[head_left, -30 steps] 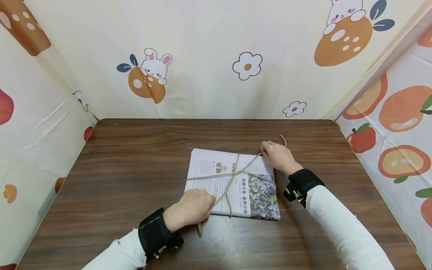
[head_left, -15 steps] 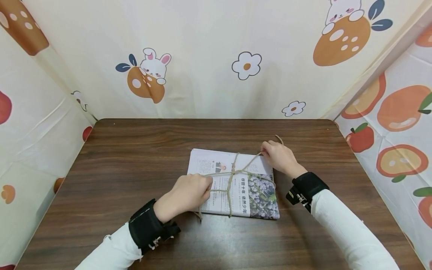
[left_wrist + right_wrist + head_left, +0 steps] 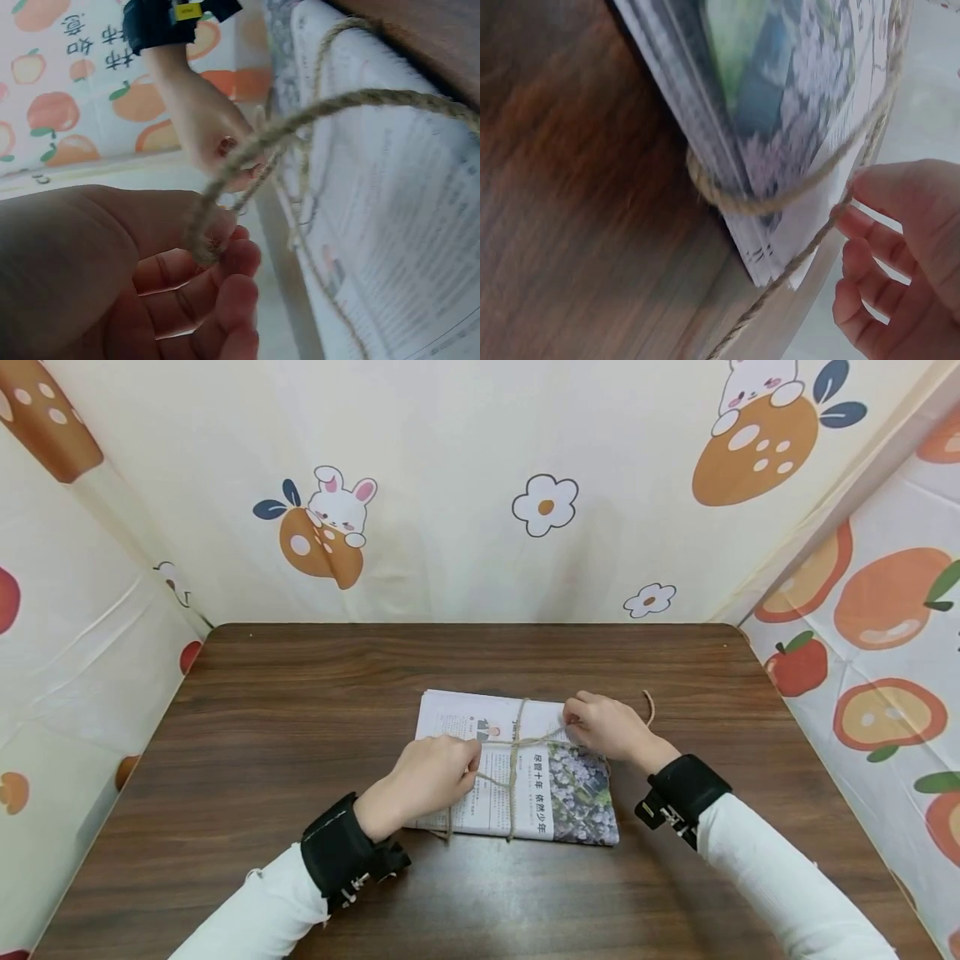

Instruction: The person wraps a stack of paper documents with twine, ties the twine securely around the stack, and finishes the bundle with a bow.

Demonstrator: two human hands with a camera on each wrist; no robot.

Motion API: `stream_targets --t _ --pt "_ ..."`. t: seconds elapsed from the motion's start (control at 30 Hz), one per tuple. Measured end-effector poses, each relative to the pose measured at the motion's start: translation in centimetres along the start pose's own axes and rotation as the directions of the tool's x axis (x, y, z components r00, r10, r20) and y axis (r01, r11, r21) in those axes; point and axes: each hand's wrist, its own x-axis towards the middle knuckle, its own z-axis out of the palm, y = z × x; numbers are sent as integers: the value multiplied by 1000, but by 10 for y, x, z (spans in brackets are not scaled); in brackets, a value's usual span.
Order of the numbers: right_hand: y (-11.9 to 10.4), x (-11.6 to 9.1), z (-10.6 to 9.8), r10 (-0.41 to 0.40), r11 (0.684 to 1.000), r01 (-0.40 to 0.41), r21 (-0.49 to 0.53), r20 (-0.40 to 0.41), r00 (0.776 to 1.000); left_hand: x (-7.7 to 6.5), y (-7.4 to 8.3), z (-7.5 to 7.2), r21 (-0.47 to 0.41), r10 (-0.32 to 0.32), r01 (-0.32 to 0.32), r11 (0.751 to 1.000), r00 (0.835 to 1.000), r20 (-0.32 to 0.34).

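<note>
A folded stack of newspapers (image 3: 585,793) lies flat, wrapped crosswise by jute twine (image 3: 513,768) whose strands cross on top. Over its left half is my left hand (image 3: 435,772), pinching one length of the twine. The left wrist view shows that twine (image 3: 337,105) looping away from between thumb and index finger. My right hand (image 3: 611,725), at the far right corner, pinches another length; its loose tail curls up behind the hand. In the right wrist view, thumb and index finger of the right hand (image 3: 900,232) grip the twine (image 3: 810,244), while another strand wraps the stack's edge.
The stack rests on a dark wood-grain table (image 3: 300,693). Patterned curtains (image 3: 450,485) stand behind it and along both sides. A further bit of twine (image 3: 448,827) shows at the stack's front left edge. Black bands (image 3: 345,843) circle both wrists.
My left hand has come up from the front left edge onto the paper, then shifted slightly right. The right hand has moved a little left and nearer. The diagonal strand no longer runs straight between them.
</note>
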Motion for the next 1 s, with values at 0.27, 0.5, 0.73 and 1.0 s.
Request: stream_targets --t 0.27,0.5,0.73,1.0 --pt "-9 5 7 -100 994 101 34 -13 995 6 3 17 45 4 -10 999 991 130" --pt "-12 8 11 -111 993 111 46 -1 994 17 9 26 88 28 -46 995 980 197" --pt "-14 11 11 -118 991 118 58 9 993 32 14 34 156 21 -54 986 978 208" --pt "-15 13 11 -106 993 105 52 15 994 42 24 40 283 21 -88 955 972 232"
